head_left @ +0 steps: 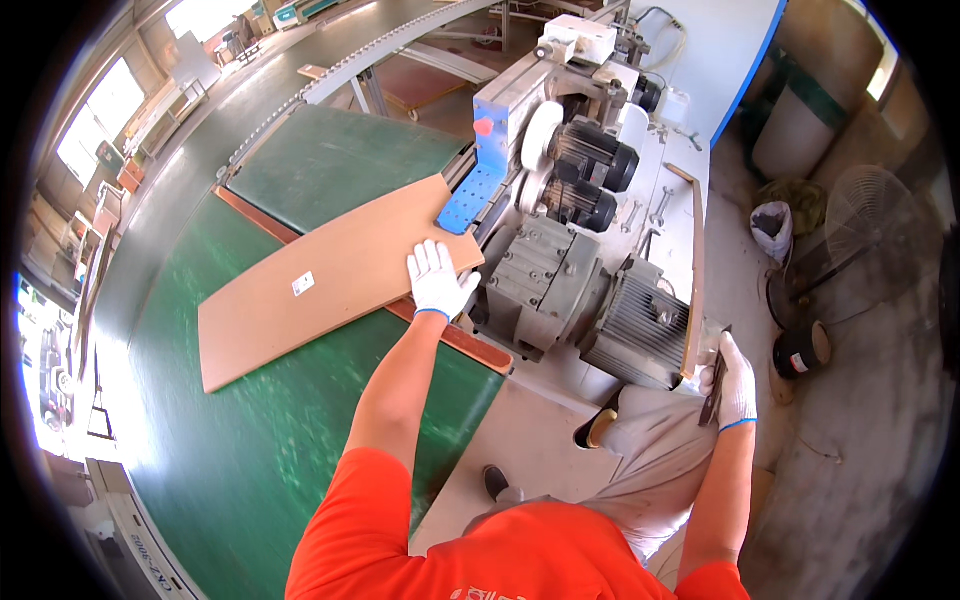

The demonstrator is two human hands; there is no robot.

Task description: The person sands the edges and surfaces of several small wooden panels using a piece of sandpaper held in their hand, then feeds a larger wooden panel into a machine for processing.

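Left hand (438, 280) gloved, arm stretched forward, fingers spread flat, right hand (735, 385) gloved, lowered at the side, fingers curled

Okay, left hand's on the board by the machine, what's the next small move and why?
Probably ease the brown board a little further along toward the blue guide plate. The left hand lies flat on the board's near corner, right beside the machine's motors, and that corner already meets the guide, while the right hand holds a thin dark strip off to the side.
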